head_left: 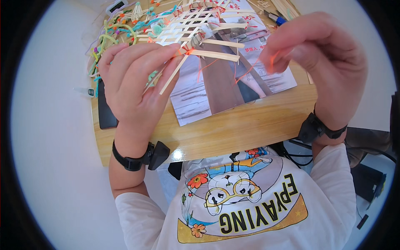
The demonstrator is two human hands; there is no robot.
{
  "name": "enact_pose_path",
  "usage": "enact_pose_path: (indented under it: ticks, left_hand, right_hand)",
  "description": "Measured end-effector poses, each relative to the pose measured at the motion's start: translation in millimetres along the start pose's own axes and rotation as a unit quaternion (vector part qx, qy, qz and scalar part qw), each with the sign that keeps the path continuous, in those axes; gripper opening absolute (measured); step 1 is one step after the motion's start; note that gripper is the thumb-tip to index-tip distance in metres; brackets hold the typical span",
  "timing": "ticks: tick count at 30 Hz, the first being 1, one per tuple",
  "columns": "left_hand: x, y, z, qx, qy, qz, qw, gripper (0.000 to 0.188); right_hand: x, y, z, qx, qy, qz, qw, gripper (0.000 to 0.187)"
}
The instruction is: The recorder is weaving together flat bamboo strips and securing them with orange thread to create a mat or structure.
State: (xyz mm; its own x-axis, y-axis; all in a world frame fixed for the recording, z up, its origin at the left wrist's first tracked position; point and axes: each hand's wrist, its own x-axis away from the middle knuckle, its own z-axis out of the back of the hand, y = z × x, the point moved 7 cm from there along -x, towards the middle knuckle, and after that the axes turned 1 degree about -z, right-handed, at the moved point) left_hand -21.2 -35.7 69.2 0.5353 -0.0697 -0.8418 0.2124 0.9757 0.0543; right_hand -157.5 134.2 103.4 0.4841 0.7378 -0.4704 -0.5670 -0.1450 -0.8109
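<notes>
My left hand (135, 79) pinches the near end of a lattice of thin wooden sticks (218, 55), raised above a printed poster. Orange thread (246, 76) is wound where sticks cross by my left fingertips, and a loose length of it runs across to the right. Raised at the upper right, my right hand (318, 62) has its fingers closed on that thread. Fuzzy grey and pale green tufts (206, 31) sit among the sticks. The lattice's far end reaches the top of the picture.
The poster (189, 110) lies on a wooden table (233, 125). Colourful pipe cleaners and small beads (109, 39) are heaped at the far left, near a dark phone-like slab (106, 108). A blue-handled tool (280, 20) and loose sticks (287, 8) lie at the far right.
</notes>
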Motion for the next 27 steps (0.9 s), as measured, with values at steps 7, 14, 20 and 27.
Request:
enact_pose_path:
  ticks: [7,14,20,27]
  left_hand:
    - [-6,5,-4,-0.016,0.011,-0.020,1.000,0.026]
    - [10,-21,-18,0.252,0.037,0.232,0.939,0.021]
    - [27,-24,-36,0.440,0.021,0.461,0.770,0.024]
    - [25,-20,-39,0.428,-0.002,0.454,0.781,0.023]
  right_hand:
    - [0,-9,9,0.062,0.068,0.083,0.992,0.013]
    - [14,1,2,-0.017,0.103,0.168,0.980,0.020]
    - [-2,7,-18,0.153,0.010,0.330,0.931,0.030]
    - [5,5,-38,0.182,0.090,0.269,0.942,0.025]
